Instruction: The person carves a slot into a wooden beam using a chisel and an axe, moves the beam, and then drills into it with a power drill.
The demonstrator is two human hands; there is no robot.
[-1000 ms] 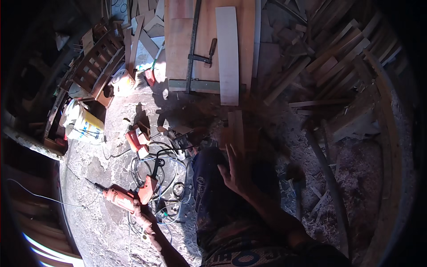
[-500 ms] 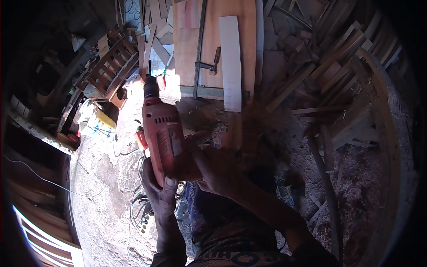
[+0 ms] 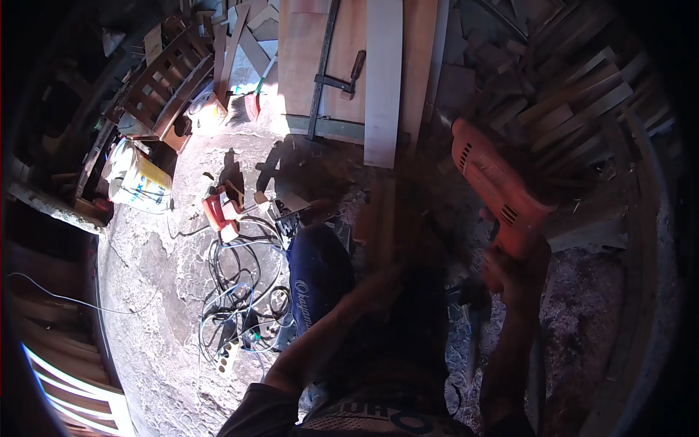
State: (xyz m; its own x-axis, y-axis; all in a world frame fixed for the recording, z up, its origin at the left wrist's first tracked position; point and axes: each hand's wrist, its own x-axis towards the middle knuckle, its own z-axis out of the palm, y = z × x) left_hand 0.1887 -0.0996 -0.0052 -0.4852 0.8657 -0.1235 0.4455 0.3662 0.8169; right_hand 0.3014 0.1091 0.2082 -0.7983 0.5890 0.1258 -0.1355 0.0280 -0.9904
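Note:
An orange-red power drill [image 3: 495, 171] is in my right hand [image 3: 510, 273], whose fingers wrap round its handle. Its chuck points away from me, up and to the left, over the wood at the right. In deep shadow, my left hand [image 3: 382, 284] reaches across in front of my body to the near end of a brown wooden piece [image 3: 382, 218]. Its fingers are too dark to make out, so whether it grips the wood does not show. Beyond that piece, a long pale board [image 3: 382, 87] lies over wider wooden panels.
A bar clamp [image 3: 338, 84] sits on the panels [image 3: 291, 65]. Scrap wood [image 3: 568, 109] is heaped at the right. To the left are coiled cables [image 3: 237, 269], a red tool [image 3: 220, 213], a power strip [image 3: 227, 357], a bucket [image 3: 145, 182], a broom [image 3: 251, 105] and a slatted wooden frame [image 3: 164, 84].
The drill has swung from the left, where both hands were at it, over to the right in my right hand alone. My left hand has left it and moved to the wooden piece.

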